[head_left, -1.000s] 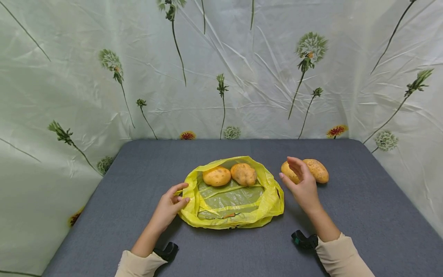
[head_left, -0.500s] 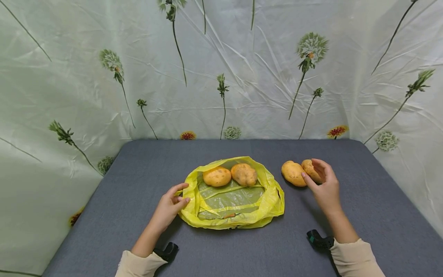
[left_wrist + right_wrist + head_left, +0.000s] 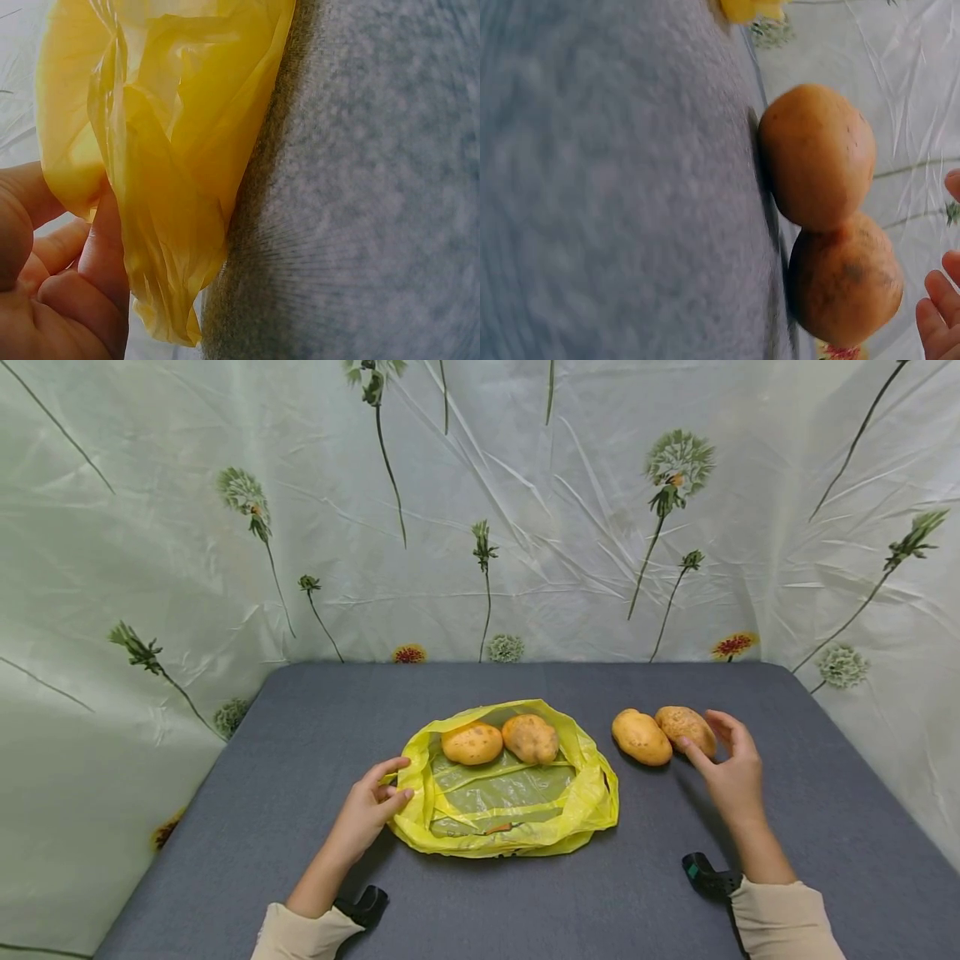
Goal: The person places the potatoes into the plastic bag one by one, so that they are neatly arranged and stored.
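A yellow plastic bag [image 3: 592, 802] lies on the table with its mouth spread wide. Two potatoes, a smooth one [image 3: 471, 743] and a knobbly one [image 3: 530, 739], sit inside along its far side. My left hand [image 3: 366, 806] pinches the bag's left rim between thumb and fingers; the left wrist view shows the yellow film [image 3: 172, 187] between them. To the right of the bag, two more potatoes lie side by side, a left one [image 3: 641, 737] and a right one [image 3: 686, 730]. My right hand [image 3: 731, 768] hovers around the right one, thumb and fingers spread, fingertips apart from it in the right wrist view.
The table [image 3: 525, 910] has a dark grey cloth top. A pale curtain [image 3: 570, 527] printed with dandelions hangs behind and to both sides. Each wrist carries a black camera, left [image 3: 363, 906] and right [image 3: 708, 875], low over the table.
My right hand has moved right, past the left potato to the far-right one. The left hand has stayed at the bag's rim, and the potatoes have not moved.
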Available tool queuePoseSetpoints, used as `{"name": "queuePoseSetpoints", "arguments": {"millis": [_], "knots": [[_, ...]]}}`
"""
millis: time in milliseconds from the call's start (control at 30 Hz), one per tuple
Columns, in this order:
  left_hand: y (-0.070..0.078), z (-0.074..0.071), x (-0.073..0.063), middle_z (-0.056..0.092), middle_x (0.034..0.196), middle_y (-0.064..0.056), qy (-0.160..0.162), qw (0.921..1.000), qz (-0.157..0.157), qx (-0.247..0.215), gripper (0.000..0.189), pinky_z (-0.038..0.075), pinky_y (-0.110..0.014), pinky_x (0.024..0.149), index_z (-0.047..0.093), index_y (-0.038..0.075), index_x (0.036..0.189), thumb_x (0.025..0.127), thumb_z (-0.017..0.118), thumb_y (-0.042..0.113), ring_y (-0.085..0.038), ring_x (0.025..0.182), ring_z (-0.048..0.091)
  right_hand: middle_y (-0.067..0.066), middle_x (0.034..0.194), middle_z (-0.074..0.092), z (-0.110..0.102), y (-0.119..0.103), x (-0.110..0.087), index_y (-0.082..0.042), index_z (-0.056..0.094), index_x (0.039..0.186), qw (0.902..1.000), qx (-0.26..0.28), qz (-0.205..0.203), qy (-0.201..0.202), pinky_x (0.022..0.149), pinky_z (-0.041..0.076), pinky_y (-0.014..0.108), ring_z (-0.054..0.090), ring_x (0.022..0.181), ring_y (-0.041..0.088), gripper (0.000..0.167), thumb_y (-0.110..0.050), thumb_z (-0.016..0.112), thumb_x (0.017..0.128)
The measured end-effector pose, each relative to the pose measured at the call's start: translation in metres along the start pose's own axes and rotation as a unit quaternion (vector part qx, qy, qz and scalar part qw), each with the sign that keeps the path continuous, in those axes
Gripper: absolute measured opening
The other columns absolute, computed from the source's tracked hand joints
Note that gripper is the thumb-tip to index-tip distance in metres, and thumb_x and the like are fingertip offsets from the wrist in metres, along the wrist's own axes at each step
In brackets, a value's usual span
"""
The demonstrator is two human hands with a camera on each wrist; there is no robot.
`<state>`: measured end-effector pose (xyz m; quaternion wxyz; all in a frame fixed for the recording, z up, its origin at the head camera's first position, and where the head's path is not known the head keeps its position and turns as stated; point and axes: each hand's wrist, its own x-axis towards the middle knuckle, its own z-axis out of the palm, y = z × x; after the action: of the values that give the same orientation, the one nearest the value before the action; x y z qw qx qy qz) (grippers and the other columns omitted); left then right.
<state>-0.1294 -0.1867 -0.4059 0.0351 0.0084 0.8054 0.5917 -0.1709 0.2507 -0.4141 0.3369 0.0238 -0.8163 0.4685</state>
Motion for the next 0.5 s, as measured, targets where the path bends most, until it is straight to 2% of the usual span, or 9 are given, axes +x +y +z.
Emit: {"name": "queuePoseSetpoints", "arguments": {"millis": [133, 367, 500], "knots": [[0.000, 0.000, 0.000, 0.055, 0.085, -0.016, 0.002, 1.0000, 0.001, 0.001, 0.045, 0.039, -0.022, 0.050, 0.046, -0.001, 0.126, 0.083, 0.060, -0.003, -0.012, 0.061, 0.051, 0.020, 0.114, 0.051, -0.003, 0.031, 0.001, 0.007, 0.049, 0.119, 0.9995, -0.024, 0.020, -0.001, 0.090, 0.031, 0.016, 0.041, 0.104, -0.006, 0.052, 0.007, 0.071, 0.072], [0.000, 0.000, 0.001, 0.053, 0.093, -0.019, 0.002, 1.0000, 0.004, 0.005, 0.045, 0.039, -0.021, 0.051, 0.046, -0.001, 0.126, 0.083, 0.060, -0.003, -0.012, 0.063, 0.051, 0.018, 0.113, 0.052, -0.006, 0.047, -0.003, 0.006, 0.049, 0.119, 0.9975, -0.049, 0.050, -0.008, 0.089, 0.031, 0.014, 0.041, 0.102, -0.005, 0.050, -0.001, 0.071, 0.075], [0.000, 0.000, 0.000, 0.053, 0.091, -0.018, 0.001, 1.0000, 0.004, 0.007, 0.045, 0.039, -0.022, 0.051, 0.046, -0.001, 0.126, 0.083, 0.060, -0.003, -0.012, 0.062, 0.050, 0.016, 0.112, 0.052, -0.006, 0.050, -0.004, 0.006, 0.049, 0.118, 0.9956, -0.067, 0.062, -0.020, 0.086, 0.033, 0.013, 0.043, 0.099, 0.001, 0.050, -0.001, 0.071, 0.074]]}}
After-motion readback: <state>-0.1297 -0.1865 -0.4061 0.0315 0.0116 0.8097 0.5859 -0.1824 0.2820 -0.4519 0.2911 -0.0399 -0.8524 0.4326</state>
